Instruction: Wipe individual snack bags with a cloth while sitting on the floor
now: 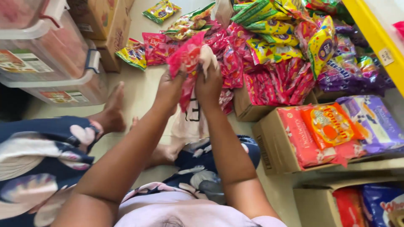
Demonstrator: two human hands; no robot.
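1. While the person sits on the floor (143, 90) with legs out in front, both hands are raised over the lap and meet at one pink snack packet (188, 56).
2. Left hand (170, 86): its fingers are clenched on the left side of the pink snack packet, crumpling the wrapper.
3. Right hand (208, 82): its fingers grip the packet's right side together with the top of a white plastic bag (189, 122), which hangs down between the forearms toward the lap.
4. Just beyond the hands lies a pile of snack packets (269, 54), pink, yellow, green and purple, spread over the floor and over an open cardboard box (248, 110).
5. To the right, a second cardboard box (269, 147) holds flat red, orange and purple packs.
6. At the upper left stand stacked clear storage bins (50, 59) beside a brown carton (111, 31).
7. A yellow shelf edge (374, 35) runs down the upper right corner.
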